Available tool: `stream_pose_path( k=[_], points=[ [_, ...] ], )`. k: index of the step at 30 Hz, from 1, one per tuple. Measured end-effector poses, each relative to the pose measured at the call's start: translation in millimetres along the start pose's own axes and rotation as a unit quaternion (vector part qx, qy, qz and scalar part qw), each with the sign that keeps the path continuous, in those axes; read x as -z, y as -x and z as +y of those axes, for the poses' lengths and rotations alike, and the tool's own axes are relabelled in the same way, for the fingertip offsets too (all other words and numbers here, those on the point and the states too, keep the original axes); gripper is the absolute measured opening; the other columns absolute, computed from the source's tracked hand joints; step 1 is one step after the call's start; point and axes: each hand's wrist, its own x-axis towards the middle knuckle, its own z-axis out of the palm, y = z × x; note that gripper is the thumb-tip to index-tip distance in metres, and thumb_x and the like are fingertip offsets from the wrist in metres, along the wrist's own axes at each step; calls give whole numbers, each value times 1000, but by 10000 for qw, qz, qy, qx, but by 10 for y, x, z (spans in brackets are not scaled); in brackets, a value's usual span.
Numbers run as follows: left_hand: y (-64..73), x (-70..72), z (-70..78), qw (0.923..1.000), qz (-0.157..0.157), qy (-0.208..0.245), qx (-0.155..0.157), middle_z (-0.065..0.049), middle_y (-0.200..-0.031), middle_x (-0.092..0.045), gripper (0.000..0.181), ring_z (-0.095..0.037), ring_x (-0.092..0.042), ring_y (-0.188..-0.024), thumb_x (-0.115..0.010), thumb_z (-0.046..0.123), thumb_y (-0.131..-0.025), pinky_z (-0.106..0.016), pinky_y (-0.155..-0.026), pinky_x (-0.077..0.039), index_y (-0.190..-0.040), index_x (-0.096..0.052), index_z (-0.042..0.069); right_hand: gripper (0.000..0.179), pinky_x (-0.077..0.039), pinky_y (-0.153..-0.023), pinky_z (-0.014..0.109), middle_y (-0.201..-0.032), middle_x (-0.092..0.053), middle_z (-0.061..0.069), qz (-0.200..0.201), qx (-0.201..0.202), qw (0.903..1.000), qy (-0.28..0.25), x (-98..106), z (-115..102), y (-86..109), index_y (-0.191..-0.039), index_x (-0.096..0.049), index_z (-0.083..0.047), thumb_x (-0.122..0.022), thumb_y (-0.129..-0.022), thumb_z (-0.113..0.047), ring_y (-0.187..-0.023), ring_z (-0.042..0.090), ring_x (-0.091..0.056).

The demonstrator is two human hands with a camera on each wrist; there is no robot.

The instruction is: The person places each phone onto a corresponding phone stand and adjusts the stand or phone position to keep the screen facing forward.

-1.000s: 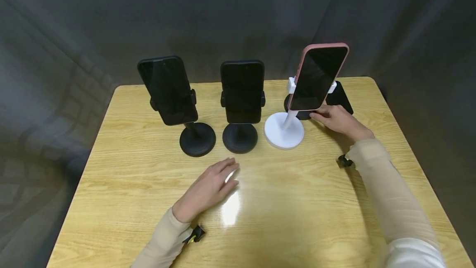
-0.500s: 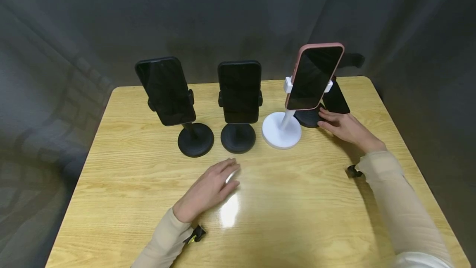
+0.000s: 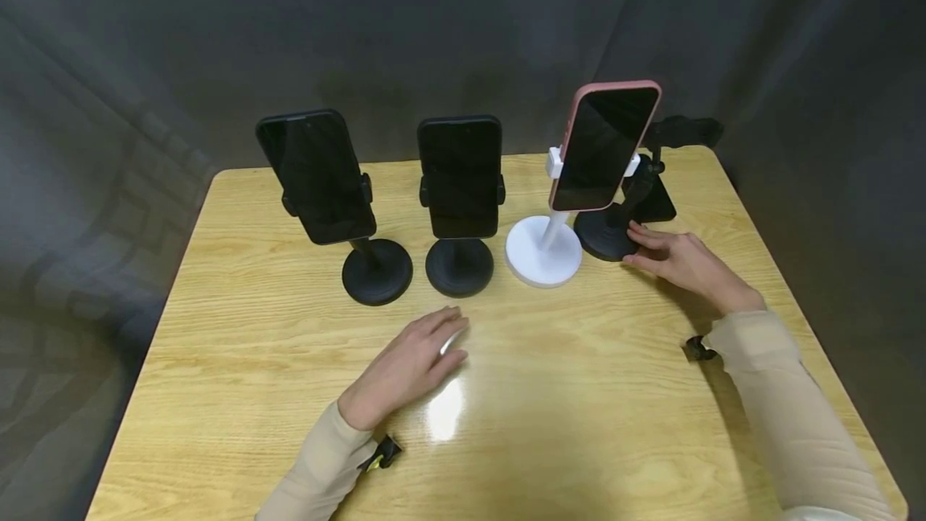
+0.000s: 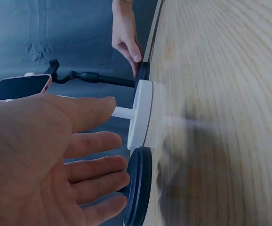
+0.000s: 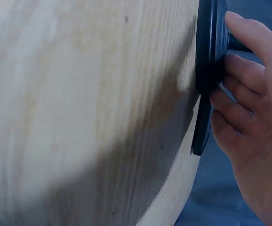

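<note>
At the right, my right hand holds the round base of a black phone stand by its edge. In the right wrist view the thumb lies on the base's upper side and the other fingers sit at its rim. The stand's black clamp carries no phone and rises behind a pink-cased phone, which is held tilted in a white phone stand. A black phone lies flat behind the black stand, partly hidden. My left hand hovers over the table with relaxed fingers, holding nothing.
Two more black stands stand to the left, each with a dark phone: a tilted phone and an upright phone. The wooden table ends at a dark curtain behind.
My right hand has drawn the black stand forward and right from behind the pink-cased phone, so its clamp now shows. The left hand has stayed in place.
</note>
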Motion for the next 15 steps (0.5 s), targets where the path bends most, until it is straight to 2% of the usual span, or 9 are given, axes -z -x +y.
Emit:
stream_pose_path(
  k=[4,15],
  points=[
    [-16,5,7,10000,-75,12,34,-20,-148,-56,45,-35,-53,-138,-64,28,-104,-49,-116,-43,-140,-61,1,70,-37,-109,69,-156,-43,24,-10,-6,10000,-17,-2,4,42,-149,-50,0,-72,-97,-40,-141,53,-40],
    [-17,-14,1,9998,-141,20,120,-19,-149,-55,45,-34,-53,-139,-63,28,-104,-47,-116,-43,-141,-61,2,63,-43,-103,70,-151,-49,25,257,261,9993,5,-37,21,193,-142,-56,3,-75,-96,-35,-134,55,-47]
  ],
)
